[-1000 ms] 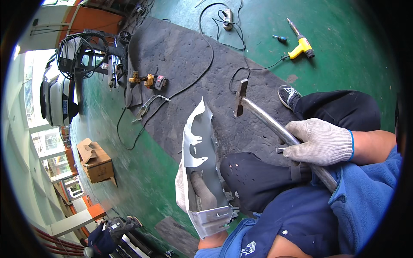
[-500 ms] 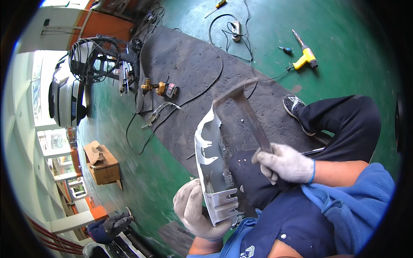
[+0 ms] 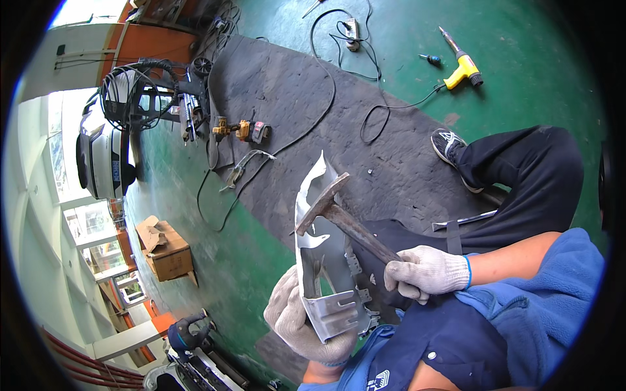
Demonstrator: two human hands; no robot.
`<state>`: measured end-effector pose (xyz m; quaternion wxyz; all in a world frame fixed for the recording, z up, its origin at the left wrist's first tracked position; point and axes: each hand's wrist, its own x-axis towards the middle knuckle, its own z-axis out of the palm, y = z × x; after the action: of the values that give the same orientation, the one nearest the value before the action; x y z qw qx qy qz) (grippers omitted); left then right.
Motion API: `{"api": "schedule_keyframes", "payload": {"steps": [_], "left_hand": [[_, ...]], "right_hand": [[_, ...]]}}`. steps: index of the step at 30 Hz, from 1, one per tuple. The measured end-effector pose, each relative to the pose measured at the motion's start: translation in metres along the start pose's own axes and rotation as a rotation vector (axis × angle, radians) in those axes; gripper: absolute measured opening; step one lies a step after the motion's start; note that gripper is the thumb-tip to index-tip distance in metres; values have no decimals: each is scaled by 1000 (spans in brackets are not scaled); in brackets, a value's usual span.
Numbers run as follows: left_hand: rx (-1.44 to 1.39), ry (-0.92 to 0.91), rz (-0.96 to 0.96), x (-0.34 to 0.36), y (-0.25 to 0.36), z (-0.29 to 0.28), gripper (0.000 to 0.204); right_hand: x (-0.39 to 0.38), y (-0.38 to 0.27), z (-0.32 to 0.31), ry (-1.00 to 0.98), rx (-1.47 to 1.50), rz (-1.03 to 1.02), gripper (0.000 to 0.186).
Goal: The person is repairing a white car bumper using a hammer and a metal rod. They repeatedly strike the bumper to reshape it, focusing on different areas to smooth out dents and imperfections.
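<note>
My left hand (image 3: pixel 287 319), in a pale knitted glove, is closed around the lower end of a silver-grey vehicle trim panel (image 3: pixel 334 315) with jagged, notched edges. The panel stands tilted upward in front of my lap, its torn tip pointing away from me. In my gloved right hand (image 3: pixel 432 272) is a hammer (image 3: pixel 360 234), gripped near the end of its handle. Its long, narrow head lies across the panel's upper part in this view; I cannot tell whether it touches. A flat metal bar (image 3: pixel 466 220) lies by my bent leg, right of the hammer.
Under my work lies a dark mat (image 3: pixel 287 91). Beyond it are a yellow heat gun (image 3: pixel 464 70), a small screwdriver (image 3: pixel 430 59) and a power strip (image 3: pixel 352 34) with trailing cables. Cordless drills (image 3: pixel 251 131) sit farther left. A cardboard box (image 3: pixel 171 259) and another person (image 3: pixel 186 332) are leftward.
The hammer head has come down and left, from beyond the panel's tip to over its upper part. My left hand still grips the panel, which has tilted slightly. My view has shifted a little.
</note>
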<state>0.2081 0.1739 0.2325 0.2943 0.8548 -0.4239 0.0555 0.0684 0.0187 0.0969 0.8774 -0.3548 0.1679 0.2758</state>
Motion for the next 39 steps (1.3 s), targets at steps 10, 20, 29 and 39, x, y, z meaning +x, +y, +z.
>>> {"api": "schedule_keyframes", "payload": {"steps": [10,20,29,39], "left_hand": [[3,61,24,-3,1,5,50],[-11,53,-14,-7,-2,3,47],[0,-27,-75,-15,-4,-4,47],[63,18,-190,-10,4,6,38]], "right_hand": [[5,3,8,-30,-25,28,57],[9,1,10,-12,-102,90,57],[16,9,7,115,121,-90,57],[13,4,13,24,-46,85,58]]}}
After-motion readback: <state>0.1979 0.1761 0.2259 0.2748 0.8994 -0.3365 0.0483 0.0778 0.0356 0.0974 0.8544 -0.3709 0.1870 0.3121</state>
